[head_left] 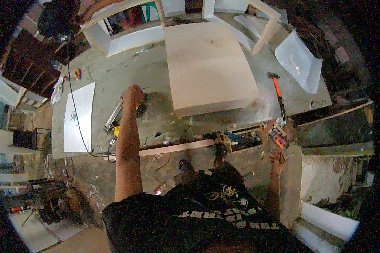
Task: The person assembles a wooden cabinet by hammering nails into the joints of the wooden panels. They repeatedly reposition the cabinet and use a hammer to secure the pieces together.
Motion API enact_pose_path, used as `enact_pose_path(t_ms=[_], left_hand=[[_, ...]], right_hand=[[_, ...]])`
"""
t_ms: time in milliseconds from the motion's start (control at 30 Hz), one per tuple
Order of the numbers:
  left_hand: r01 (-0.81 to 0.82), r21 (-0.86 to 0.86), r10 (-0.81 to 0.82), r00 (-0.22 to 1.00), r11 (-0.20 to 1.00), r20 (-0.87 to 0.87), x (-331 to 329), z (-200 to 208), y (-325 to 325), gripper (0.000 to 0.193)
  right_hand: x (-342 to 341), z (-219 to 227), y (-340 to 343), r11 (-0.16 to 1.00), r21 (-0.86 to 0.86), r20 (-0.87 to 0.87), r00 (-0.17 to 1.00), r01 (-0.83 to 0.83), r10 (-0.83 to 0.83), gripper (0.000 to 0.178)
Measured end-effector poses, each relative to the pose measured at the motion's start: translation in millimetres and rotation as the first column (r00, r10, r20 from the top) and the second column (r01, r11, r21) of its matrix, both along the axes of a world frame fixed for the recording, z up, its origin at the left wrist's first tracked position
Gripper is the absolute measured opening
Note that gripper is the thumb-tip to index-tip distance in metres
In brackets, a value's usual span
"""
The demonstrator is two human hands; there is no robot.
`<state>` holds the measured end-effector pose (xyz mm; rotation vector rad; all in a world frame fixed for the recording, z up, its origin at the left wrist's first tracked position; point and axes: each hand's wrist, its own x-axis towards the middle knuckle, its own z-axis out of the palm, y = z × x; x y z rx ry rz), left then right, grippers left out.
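Observation:
My left hand is closed around a nail gun with a silver magazine and yellow and black parts, lying on the worktable. The hand hides part of the tool. At the table's near right corner, my right hand is low with its fingers curled, just below an orange-handled tool among small wooden pieces; what it grips, if anything, is too small to tell. Between and beyond my hands a pale wooden panel box rests on the table. A hammer with an orange and black handle lies to its right.
A white sheet lies at the left, crossed by a black cable. Wood-framed white cabinets stand along the far edge. A curved white sheet is at far right. A long wooden strip runs along the near edge.

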<state>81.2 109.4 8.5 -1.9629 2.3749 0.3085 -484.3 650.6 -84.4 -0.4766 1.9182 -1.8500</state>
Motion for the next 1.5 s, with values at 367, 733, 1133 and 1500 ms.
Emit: enact_pose_path(t_ms=[367, 733, 1133, 1500], left_hand=[[0.200, -0.145, -0.173, 0.968, 0.969, 0.181, 18.7, -99.4, -0.2, 0.023], [-0.415, 0.094, 0.242, 0.321, 0.905, -0.915, 19.5, -57.9, 42.1, 0.025], [-0.105, 0.163, 0.167, 0.035, 0.981, -0.985, 8.8, -14.8, 69.4, 0.027], [0.820, 0.556, 0.628, 0.364, 0.135, -0.688, -153.7, 15.2, 299.0, 0.019]], right_hand=[[-142.1, -33.1, -66.5, 0.925, -0.196, 0.091, 0.933, -0.326, 0.348, 0.038], [-207.6, 21.2, -200.9, 0.748, 0.647, -0.515, 0.640, -0.147, 0.571, 0.049], [-60.8, 29.3, -240.4, 0.746, 0.519, -0.095, 0.839, -0.417, 0.535, 0.031], [212.9, 108.5, -91.0, 0.975, 0.087, 0.320, 0.933, -0.206, 0.168, 0.016]])
